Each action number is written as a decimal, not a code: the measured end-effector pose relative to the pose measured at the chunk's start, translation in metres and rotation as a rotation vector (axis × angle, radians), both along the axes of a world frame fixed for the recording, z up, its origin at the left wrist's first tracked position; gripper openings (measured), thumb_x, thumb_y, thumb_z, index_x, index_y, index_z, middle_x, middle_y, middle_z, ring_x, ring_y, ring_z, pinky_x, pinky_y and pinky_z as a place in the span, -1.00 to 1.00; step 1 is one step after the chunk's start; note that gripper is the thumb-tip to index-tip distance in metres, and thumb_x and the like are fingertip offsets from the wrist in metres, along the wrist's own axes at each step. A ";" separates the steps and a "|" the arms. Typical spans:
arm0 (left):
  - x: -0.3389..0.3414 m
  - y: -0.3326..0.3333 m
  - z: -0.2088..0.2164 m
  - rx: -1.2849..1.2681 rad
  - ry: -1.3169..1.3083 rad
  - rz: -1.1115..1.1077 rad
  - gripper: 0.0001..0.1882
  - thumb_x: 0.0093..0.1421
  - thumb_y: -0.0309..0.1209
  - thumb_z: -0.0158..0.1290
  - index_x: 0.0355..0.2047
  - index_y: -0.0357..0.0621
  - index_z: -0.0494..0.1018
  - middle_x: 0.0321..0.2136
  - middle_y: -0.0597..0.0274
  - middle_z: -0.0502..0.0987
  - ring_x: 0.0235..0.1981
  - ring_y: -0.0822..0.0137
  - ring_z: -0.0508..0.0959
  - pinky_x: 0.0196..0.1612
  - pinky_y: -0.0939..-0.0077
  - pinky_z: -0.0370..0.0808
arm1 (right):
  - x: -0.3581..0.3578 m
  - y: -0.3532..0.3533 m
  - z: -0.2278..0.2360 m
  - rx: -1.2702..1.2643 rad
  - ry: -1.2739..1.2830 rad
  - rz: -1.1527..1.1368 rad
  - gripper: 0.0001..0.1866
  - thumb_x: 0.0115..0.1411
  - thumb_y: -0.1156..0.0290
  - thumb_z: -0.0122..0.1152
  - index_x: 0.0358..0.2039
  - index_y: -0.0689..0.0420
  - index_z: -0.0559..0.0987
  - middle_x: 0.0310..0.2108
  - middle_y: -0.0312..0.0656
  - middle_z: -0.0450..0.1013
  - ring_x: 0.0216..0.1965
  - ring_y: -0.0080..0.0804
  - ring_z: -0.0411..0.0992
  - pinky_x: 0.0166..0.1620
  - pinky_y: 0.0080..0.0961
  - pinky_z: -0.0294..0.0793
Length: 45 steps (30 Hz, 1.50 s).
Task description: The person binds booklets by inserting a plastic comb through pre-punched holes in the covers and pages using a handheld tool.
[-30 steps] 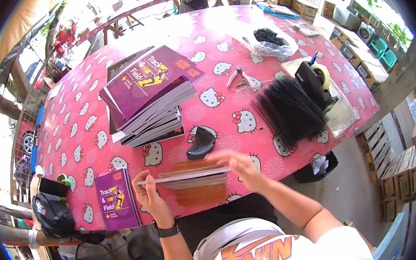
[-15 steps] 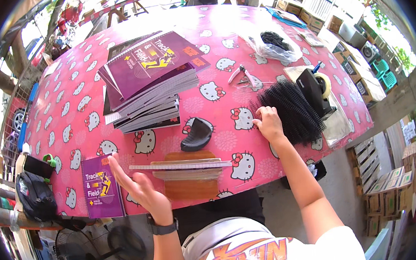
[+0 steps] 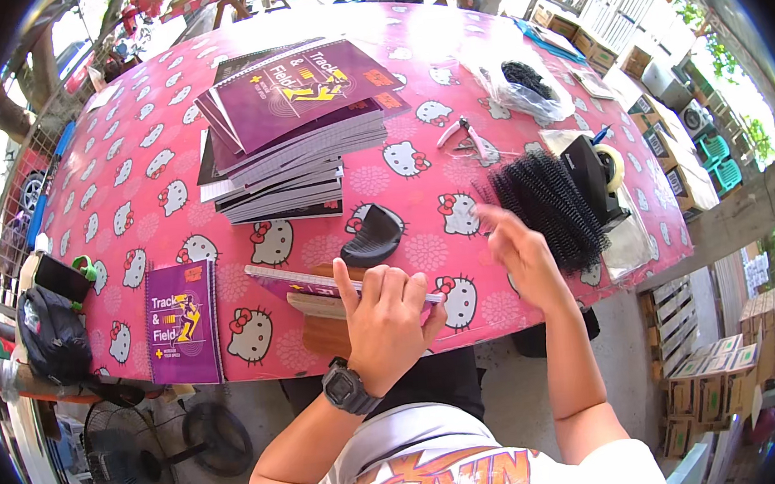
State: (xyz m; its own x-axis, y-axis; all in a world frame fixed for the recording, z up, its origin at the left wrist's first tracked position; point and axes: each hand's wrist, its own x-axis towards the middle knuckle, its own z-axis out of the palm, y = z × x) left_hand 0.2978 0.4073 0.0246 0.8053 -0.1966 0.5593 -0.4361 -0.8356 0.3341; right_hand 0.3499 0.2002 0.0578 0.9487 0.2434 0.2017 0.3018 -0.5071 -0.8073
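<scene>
My left hand (image 3: pixel 384 320) is bent over the top edge of a purple-covered notebook (image 3: pixel 289 281), its fingers closed on it. The notebook rests tilted on a brown wooden block (image 3: pixel 322 336) at the table's near edge. My right hand (image 3: pixel 527 254) hovers just left of a bundle of black spiral binding coils (image 3: pixel 549 211). Its fingertips are smeared by motion, so whether a coil is between them cannot be made out. Beyond the block lies a curved black moulded piece (image 3: pixel 373 236). Another purple spiral-bound notebook (image 3: pixel 183 326) lies flat to the left.
A tall stack of purple notebooks (image 3: pixel 303 94) stands further back. Pink-handled pliers (image 3: pixel 469 142), a plastic bag of black coils (image 3: pixel 525 85) and a black tape dispenser (image 3: pixel 590 176) are on the right. A black bag (image 3: pixel 52 337) sits at the left edge, above a fan (image 3: pixel 132 467).
My left hand has swung right from beside the block and closed on the notebook, which now tilts with its cover showing. My right hand has drawn slightly back toward me from the coils.
</scene>
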 end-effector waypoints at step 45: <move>-0.002 0.014 0.019 -0.105 0.065 -0.220 -0.85 -0.05 -0.27 0.20 -0.43 0.11 0.51 -0.41 0.51 0.51 -0.22 0.41 0.46 0.18 0.06 -0.13 | 0.092 0.093 -0.096 -0.632 -0.204 0.342 -0.21 -0.19 -0.11 0.34 0.01 0.07 0.39 0.08 0.25 0.20 0.03 0.12 0.24 0.06 -0.11 0.29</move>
State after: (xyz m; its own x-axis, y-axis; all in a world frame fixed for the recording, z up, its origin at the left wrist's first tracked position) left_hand 0.2957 0.4214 0.0439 0.7843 -0.3152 0.5344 -0.5787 -0.6821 0.4471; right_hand 0.4418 0.2932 -0.0386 0.7581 0.6461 0.0892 0.6383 -0.7070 -0.3045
